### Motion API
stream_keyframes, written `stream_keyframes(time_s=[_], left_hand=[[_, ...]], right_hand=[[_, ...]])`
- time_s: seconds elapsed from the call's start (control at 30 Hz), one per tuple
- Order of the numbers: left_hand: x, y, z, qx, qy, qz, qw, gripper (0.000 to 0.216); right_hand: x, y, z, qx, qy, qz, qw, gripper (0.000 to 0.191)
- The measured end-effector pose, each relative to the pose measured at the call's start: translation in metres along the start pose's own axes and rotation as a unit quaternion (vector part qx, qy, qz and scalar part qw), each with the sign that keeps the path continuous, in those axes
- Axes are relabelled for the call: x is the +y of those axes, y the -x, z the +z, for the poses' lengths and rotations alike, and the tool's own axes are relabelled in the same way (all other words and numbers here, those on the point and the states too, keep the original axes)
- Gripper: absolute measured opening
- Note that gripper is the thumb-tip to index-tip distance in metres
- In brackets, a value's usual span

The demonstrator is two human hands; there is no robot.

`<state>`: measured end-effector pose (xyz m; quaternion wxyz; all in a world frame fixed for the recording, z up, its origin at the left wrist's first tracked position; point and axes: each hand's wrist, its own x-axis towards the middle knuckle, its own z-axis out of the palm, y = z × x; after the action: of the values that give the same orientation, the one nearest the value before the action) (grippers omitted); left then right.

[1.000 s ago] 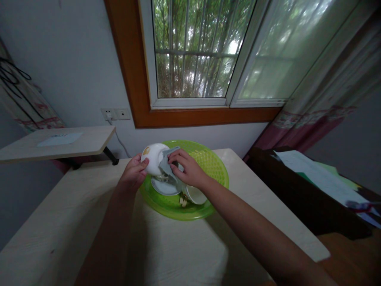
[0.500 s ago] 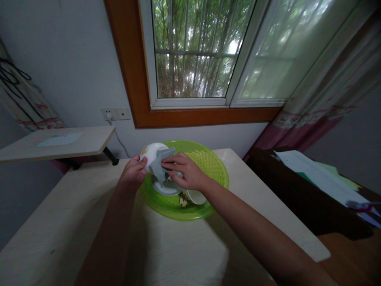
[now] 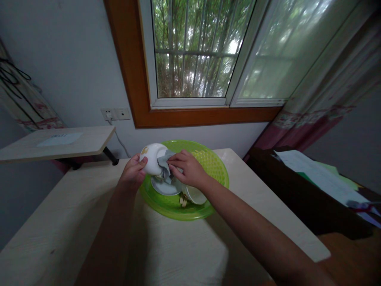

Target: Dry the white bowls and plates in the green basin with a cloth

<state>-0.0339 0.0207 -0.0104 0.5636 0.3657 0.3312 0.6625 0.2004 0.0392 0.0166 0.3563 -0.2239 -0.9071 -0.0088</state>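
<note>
My left hand (image 3: 132,173) grips a white bowl (image 3: 151,159), tilted on its side over the left part of a round green plastic basin (image 3: 214,167). My right hand (image 3: 187,171) presses a grey cloth (image 3: 164,163) against the bowl's right side. Under the bowl, inside the basin, lie a white plate (image 3: 165,187) and a second white bowl (image 3: 195,195). A small yellowish item (image 3: 182,200) sits by that bowl.
The basin stands on a pale wooden table (image 3: 74,222) below a barred window. A small side shelf (image 3: 59,143) with a sheet of paper is at the left. A dark desk (image 3: 300,198) with papers and a curtain are at the right.
My right hand has slid the grey cloth across the bowl's side, first toward the left, then back and bunched lower. My left hand keeps the bowl in nearly the same place.
</note>
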Motion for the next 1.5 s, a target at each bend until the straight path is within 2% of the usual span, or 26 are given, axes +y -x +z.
stream_keyframes(time_s=[0.1,0.17,0.33,0.5,0.57,0.7,0.83,1.03,1.2,1.3,1.5], left_hand=[[0.001,0.002,0.0,-0.01,-0.005,-0.01,1.0,0.048],[0.001,0.003,0.0,-0.02,-0.001,-0.021,1.0,0.047],[0.002,0.003,0.001,-0.033,-0.005,-0.017,0.999,0.045],[0.001,0.002,0.002,-0.007,0.0,-0.009,1.0,0.052],[0.001,0.001,0.002,0.002,-0.001,-0.008,1.0,0.052],[0.001,0.001,0.001,0.001,-0.015,-0.006,1.0,0.048],[0.001,0.002,0.0,-0.019,-0.019,-0.028,0.999,0.047],[0.003,0.005,0.004,-0.018,0.0,-0.025,1.0,0.047],[0.002,0.004,0.005,-0.003,-0.006,-0.01,1.0,0.048],[0.001,0.002,0.004,0.004,-0.01,-0.005,1.0,0.048],[0.0,0.002,0.003,-0.01,-0.017,-0.024,1.0,0.044]], right_hand=[[-0.004,0.002,-0.002,-0.008,-0.039,-0.044,0.998,0.025],[-0.008,0.001,-0.004,-0.011,-0.041,-0.047,0.998,0.031],[-0.012,-0.003,-0.003,-0.002,0.03,0.017,0.999,0.042],[-0.004,-0.003,0.001,0.011,0.066,0.067,0.995,0.027],[-0.002,-0.002,0.001,-0.002,0.055,0.051,0.997,0.025],[-0.002,0.001,-0.001,-0.022,-0.025,-0.026,0.999,0.023],[-0.007,0.001,-0.003,-0.014,-0.058,-0.047,0.997,0.031],[-0.009,-0.002,0.0,-0.005,0.041,0.023,0.999,0.042],[-0.002,-0.001,0.001,-0.001,0.077,0.067,0.995,0.025],[0.001,0.002,0.002,-0.015,0.038,0.03,0.999,0.021],[-0.004,0.005,0.0,-0.028,-0.058,-0.042,0.997,0.028]])
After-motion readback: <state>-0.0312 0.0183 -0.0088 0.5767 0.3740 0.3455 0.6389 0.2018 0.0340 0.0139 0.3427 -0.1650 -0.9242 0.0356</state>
